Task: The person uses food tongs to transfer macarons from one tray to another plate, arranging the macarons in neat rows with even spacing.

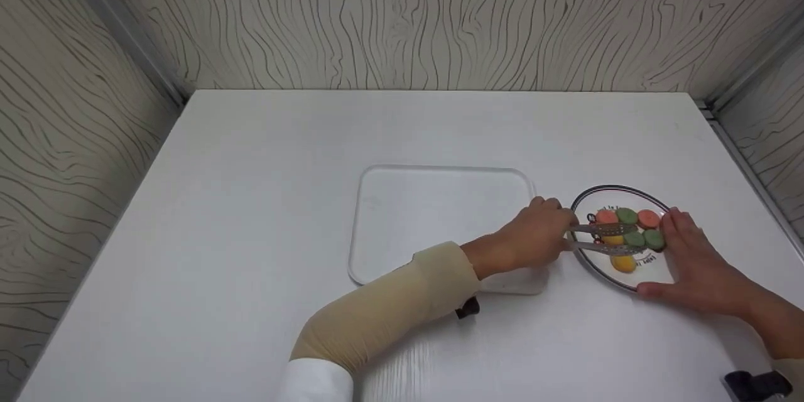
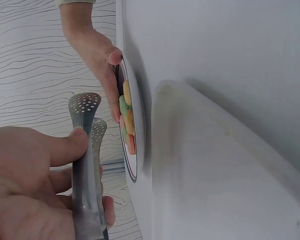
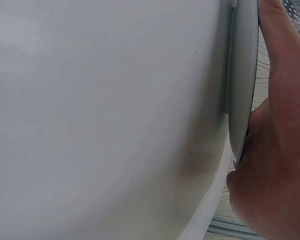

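My left hand [image 1: 534,233] grips metal tongs [image 2: 86,165] with perforated tips. In the head view the tongs' ends reach over a round white plate [image 1: 656,270] with dark rim lines. Several small round macaron-like pieces lie on it: green [image 1: 627,216], pink [image 1: 649,219] and yellow [image 1: 624,264]. In the left wrist view the two tips stand a little apart, and I see nothing held between them. My right hand [image 1: 706,264] rests along the plate's right edge, fingers and thumb spread at the rim. The right wrist view shows that hand [image 3: 285,135] against the plate's edge.
A shallow white rectangular tray [image 1: 433,220] lies left of the plate, partly under my left forearm. Both stand on a white table [image 1: 251,201]. Wood-grain patterned panels [image 1: 402,19] rise behind and at the sides.
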### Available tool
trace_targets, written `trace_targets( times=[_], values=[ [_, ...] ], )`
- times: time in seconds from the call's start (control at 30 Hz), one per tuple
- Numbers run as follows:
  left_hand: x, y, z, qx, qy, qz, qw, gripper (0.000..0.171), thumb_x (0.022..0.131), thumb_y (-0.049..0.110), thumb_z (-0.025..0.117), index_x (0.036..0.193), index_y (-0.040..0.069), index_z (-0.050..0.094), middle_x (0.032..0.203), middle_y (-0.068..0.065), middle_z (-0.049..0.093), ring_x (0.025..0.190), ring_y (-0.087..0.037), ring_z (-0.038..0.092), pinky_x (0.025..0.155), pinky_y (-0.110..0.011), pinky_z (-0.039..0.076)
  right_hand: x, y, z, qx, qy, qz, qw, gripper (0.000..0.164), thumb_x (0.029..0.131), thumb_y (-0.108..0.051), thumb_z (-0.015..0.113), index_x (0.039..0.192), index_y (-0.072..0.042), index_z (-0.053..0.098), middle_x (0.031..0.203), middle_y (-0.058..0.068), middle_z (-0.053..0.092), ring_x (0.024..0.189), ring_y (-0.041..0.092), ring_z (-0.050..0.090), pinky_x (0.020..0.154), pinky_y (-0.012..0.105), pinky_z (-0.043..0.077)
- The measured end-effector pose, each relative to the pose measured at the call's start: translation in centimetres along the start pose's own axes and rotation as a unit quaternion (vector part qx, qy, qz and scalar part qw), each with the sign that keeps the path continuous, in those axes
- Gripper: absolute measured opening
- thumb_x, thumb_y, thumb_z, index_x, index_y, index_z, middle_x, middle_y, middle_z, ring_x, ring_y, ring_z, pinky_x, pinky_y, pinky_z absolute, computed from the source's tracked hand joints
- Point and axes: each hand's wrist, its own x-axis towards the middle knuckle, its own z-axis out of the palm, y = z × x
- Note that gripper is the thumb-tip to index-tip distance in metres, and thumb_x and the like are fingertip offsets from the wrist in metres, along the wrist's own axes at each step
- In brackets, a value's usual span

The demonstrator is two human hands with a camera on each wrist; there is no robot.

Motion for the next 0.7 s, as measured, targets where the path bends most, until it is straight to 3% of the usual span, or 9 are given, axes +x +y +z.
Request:
trace_targets(
  times=[0.3, 0.7],
  values=[
    [-0.4, -0.6, -0.6, -0.019, 0.008, -0.010, 0.9997, 0.035, 0.099, 0.032, 0.067, 0.134, 0.023, 0.065, 0.119, 0.010, 0.060, 0.104, -0.005, 0.046, 0.084, -0.016, 0.041, 0.1, 0.1, 0.0, 0.001, -0.001, 0.000, 1.000, 0.128, 0.083, -0.049, 0.080, 0.151, 0.021, -0.003, 0.158, 0.043, -0.004, 0.150, 0.046, -0.019, 0.110, 0.022, -0.022],
    [-1.6, -2.1, -1.6, -0.023, 0.038, 0.018, 0.9988, 0.035, 0.099, 0.027, 0.068, 0.132, 0.015, 0.065, 0.117, 0.006, 0.062, 0.102, -0.007, 0.047, 0.084, -0.015, 0.040, 0.1, -0.1, 0.0, 0.006, 0.004, 0.007, 1.000, 0.131, 0.081, -0.051, 0.081, 0.151, 0.021, -0.002, 0.159, 0.042, -0.004, 0.150, 0.046, -0.018, 0.108, 0.022, -0.022]
  ],
)
